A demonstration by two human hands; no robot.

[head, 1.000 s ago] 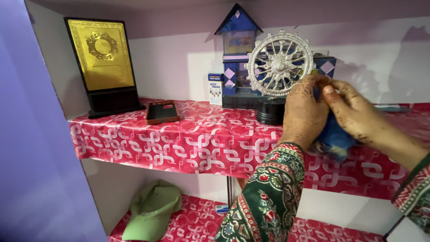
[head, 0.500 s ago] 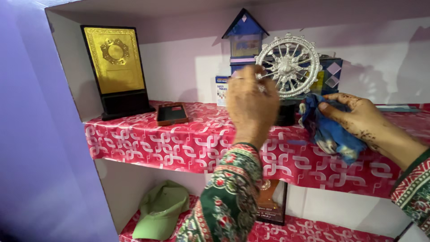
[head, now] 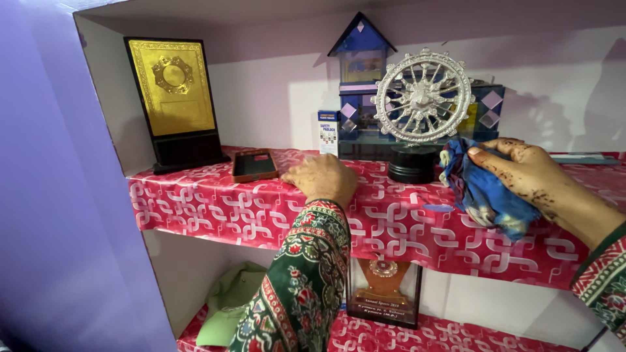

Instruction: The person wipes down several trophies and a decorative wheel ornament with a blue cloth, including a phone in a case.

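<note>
My left hand (head: 323, 178) rests palm down on the red patterned shelf cover (head: 208, 202), fingers loosely curled, holding nothing. It lies just right of a phone case (head: 254, 165). My right hand (head: 521, 171) grips a crumpled blue cloth (head: 482, 192) at the shelf's right side. The cloth hangs next to the black base of a silver wheel ornament (head: 424, 98), which stands upright between my two hands.
A gold plaque on a black stand (head: 173, 98) sits at the shelf's left. A blue model house (head: 362, 78) and a small box (head: 328, 132) stand behind the wheel. On the lower shelf lie a green cap (head: 228, 300) and a trophy (head: 383, 292).
My left hand has left the wheel and dropped down to the shelf cover. My right hand has drawn the blue cloth slightly right, away from the wheel.
</note>
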